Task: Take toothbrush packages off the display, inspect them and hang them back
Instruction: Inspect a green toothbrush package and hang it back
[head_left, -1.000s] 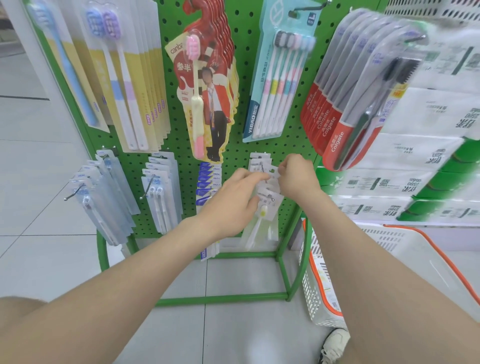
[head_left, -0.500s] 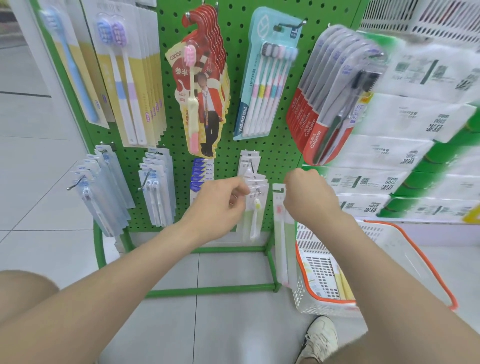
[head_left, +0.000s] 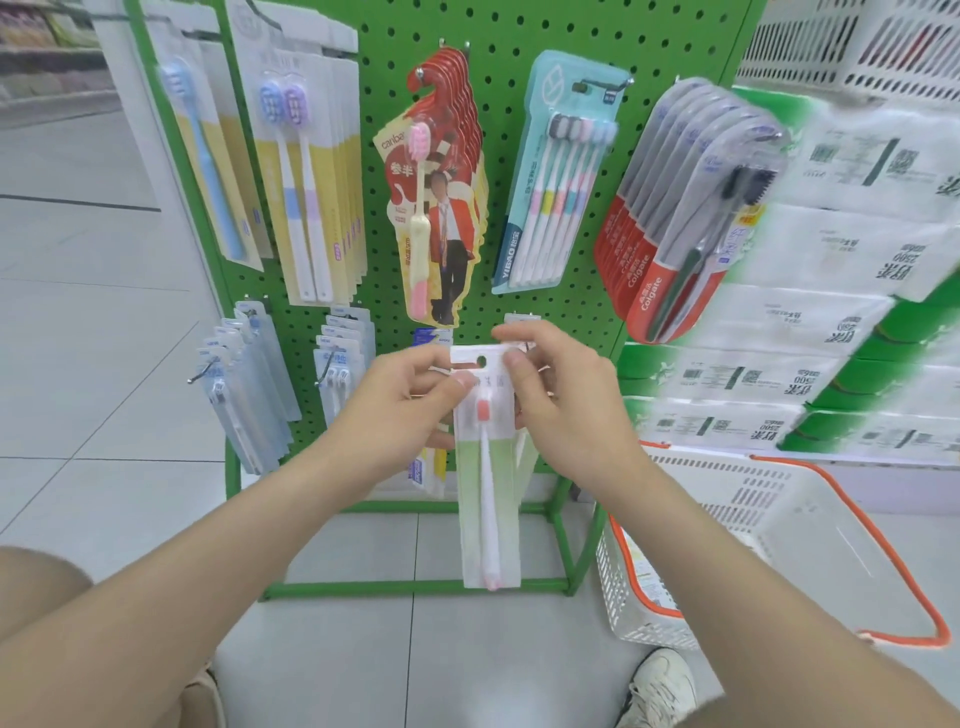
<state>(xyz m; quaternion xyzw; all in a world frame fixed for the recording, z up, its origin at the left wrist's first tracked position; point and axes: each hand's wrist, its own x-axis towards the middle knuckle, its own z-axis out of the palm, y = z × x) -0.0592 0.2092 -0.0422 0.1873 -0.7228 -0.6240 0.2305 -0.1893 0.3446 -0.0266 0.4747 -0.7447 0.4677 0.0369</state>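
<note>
"Both hands on it?"

"Yes. My left hand (head_left: 410, 400) and my right hand (head_left: 561, 400) each pinch the white top strip of one toothbrush package (head_left: 485, 493), one on either side of its hang hole. Each thumb lies on the front, and the fingers curl round behind."

"How far open are they?"

"Narrow. The thumb tips press flat on the card and the rest of each hand is folded in close."

"And where is the pack?"

"It's off the hooks, hanging upright from my fingers in front of the lower part of the green pegboard display (head_left: 519, 31). Its lower half is pale green, and the white brush inside has a pink head and a pink tip."

"What's near it?"

"Slim clear packs (head_left: 244, 384) hang on hooks to the left. Above my hands are red figure cards (head_left: 447, 182) and a teal multi-pack (head_left: 556, 171), with red Colgate packs (head_left: 670, 218) further right. Something hangs on the hook right behind my hands, but they hide most of it, so I cannot tell what it is."

"And on the floor?"

"To the right, a white basket (head_left: 623, 597) with an orange rim sits just beside the stand's foot. My shoe (head_left: 660, 686) is near it."
</note>
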